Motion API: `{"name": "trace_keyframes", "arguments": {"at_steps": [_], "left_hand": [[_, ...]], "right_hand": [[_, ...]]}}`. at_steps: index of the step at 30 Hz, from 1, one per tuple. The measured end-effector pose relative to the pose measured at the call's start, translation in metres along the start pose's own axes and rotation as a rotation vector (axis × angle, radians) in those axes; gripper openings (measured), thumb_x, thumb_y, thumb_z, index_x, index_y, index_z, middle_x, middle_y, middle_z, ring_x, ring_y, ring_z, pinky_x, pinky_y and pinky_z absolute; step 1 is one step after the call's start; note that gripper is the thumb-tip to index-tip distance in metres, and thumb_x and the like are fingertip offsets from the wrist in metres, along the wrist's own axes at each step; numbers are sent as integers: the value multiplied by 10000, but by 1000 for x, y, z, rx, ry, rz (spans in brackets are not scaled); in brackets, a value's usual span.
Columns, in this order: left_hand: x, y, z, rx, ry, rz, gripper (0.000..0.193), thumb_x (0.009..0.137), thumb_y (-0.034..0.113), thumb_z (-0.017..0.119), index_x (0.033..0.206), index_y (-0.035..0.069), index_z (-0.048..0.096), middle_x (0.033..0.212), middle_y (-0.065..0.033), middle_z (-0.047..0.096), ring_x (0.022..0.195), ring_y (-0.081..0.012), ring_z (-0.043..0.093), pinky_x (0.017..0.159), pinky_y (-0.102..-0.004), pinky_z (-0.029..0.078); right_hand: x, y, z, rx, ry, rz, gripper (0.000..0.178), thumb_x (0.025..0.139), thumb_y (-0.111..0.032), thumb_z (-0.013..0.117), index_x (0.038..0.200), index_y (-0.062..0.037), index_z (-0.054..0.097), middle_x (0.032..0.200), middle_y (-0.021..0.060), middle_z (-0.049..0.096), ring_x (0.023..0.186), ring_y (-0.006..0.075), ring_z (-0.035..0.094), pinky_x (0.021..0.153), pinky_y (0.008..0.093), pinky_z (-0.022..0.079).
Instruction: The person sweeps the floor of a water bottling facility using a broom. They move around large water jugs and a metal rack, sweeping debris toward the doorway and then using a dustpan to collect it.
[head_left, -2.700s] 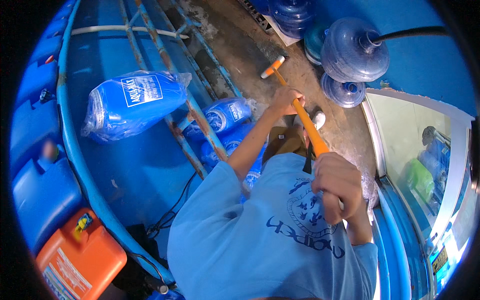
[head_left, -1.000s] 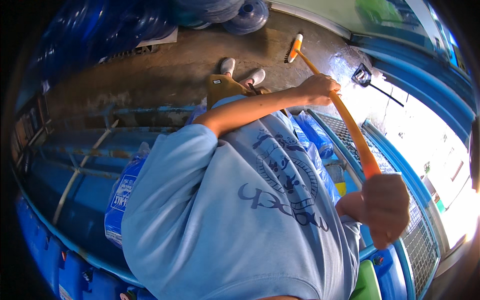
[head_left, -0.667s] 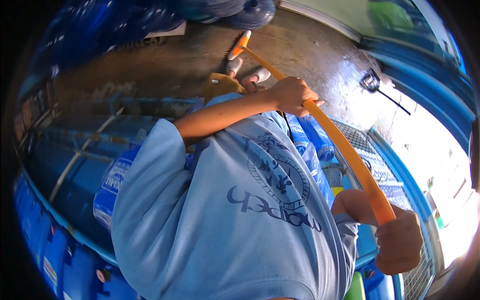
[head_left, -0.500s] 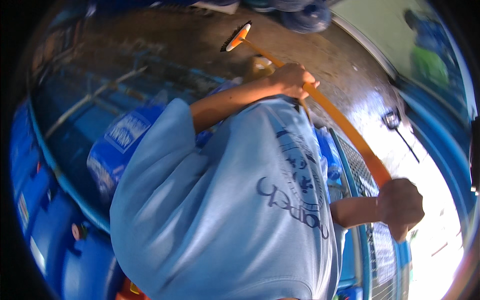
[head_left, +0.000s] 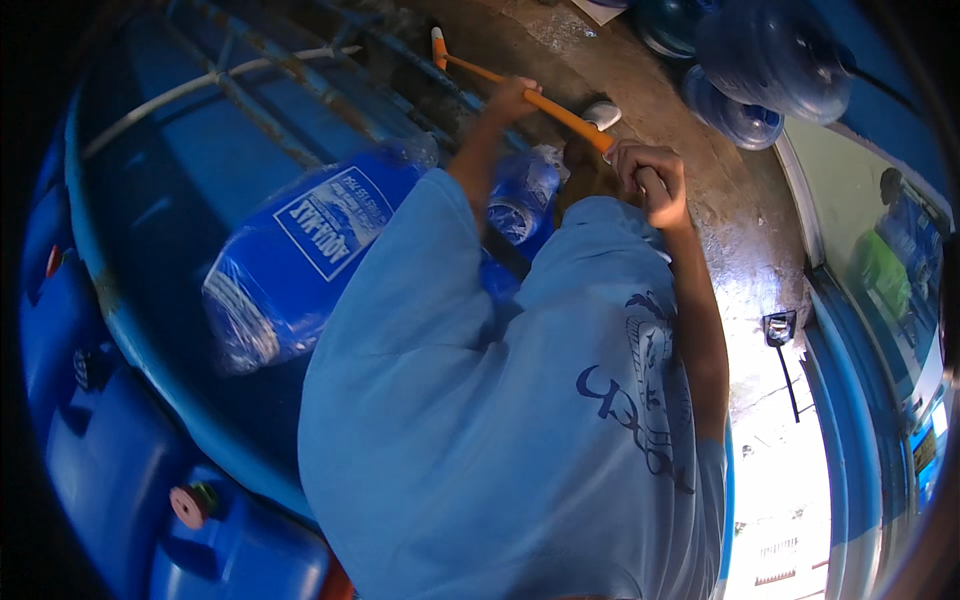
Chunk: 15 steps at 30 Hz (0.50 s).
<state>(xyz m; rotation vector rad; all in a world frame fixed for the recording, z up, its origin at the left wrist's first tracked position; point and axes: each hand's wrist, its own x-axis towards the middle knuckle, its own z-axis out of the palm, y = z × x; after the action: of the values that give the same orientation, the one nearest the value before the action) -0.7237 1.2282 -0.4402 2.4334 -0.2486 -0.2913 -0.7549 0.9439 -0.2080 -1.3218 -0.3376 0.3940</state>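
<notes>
My hands are both closed around the orange handle of a broom (head_left: 570, 120). Higher up in the picture, toward the broom head, my left hand (head_left: 512, 100) grips the shaft; it is slightly blurred. My right hand (head_left: 652, 180) wraps the handle nearer my body, close to its end. The orange-and-white broom head (head_left: 438, 48) is at the far end, over the dark floor, and its bristles are hard to make out. Below the shaft, between my hands, a white shoe (head_left: 603, 114) shows on the floor.
Plastic-wrapped blue containers (head_left: 320, 225) lie by a blue metal frame (head_left: 240, 95) at left. Blue jerrycans (head_left: 235, 550) stand lower left. Large clear water bottles (head_left: 770, 65) are at the upper right. A long-handled dustpan (head_left: 779, 328) is on the bright floor at right.
My right hand has come in from the far right toward my left hand, and the handle has swung with it. The broom head has shifted left. The whole view has turned.
</notes>
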Motion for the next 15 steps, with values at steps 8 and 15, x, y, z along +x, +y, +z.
{"name": "trace_keyframes", "arguments": {"at_steps": [8,15], "left_hand": [[25,87,12,-267,18,25,181,746,213,666,684,60,592,690,-145,599,717,-350,600,650,-425,476],[57,184,23,-479,-386,358,113,691,186,669,683,95,603,635,-101,604,658,-324,614,625,-423,464]], "right_hand": [[18,-102,3,-246,93,84,63,558,-33,418,517,-2,383,515,107,394,513,235,417,633,353,429],[-4,-182,39,-375,529,160,57,559,-49,435,516,-13,446,513,83,431,492,219,447,605,367,437]]}}
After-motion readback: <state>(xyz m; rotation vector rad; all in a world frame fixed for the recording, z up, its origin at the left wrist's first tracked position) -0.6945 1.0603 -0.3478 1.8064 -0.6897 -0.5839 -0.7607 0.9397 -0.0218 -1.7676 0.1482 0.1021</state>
